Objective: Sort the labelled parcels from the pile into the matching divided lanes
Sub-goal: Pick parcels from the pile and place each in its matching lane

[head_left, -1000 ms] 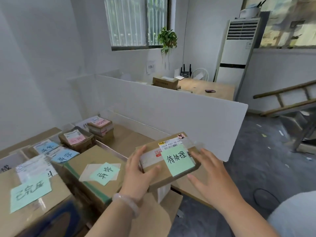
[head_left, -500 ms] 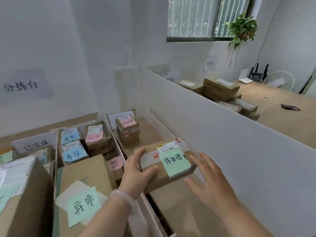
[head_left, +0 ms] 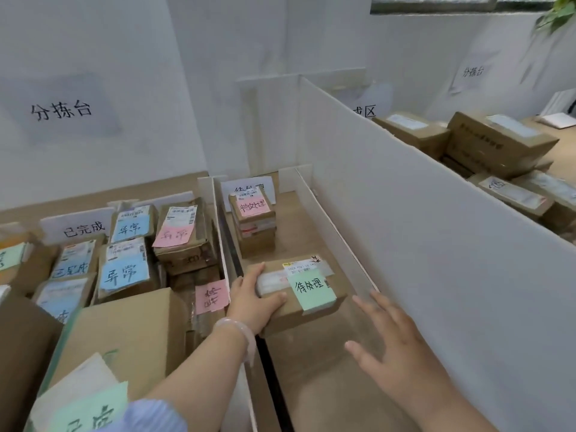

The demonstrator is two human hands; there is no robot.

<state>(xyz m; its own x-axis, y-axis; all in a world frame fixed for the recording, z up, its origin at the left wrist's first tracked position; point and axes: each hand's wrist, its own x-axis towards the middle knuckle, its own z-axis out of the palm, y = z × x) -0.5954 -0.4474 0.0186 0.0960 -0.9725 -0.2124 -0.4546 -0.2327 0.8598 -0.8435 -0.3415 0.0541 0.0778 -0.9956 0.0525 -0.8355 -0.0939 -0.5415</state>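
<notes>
Parcel: green-note 待处理 box (head_left: 299,291), carried from above the pile down into the rightmost lane (head_left: 327,385), before the pink-note stack (head_left: 254,222).
Left hand (head_left: 252,302): grips its left end.
Right hand (head_left: 396,347): has let go, fingers spread, holding nothing.
Meaning: labels match, so only the release remains.

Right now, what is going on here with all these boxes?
A person is sorting parcels into lanes. The left hand grips a brown parcel with a green note, low in the lane beside the tall white divider, in front of a stack with a pink note. The right hand is open, apart from the parcel. Whether the parcel already rests on the lane floor is unclear.
</notes>
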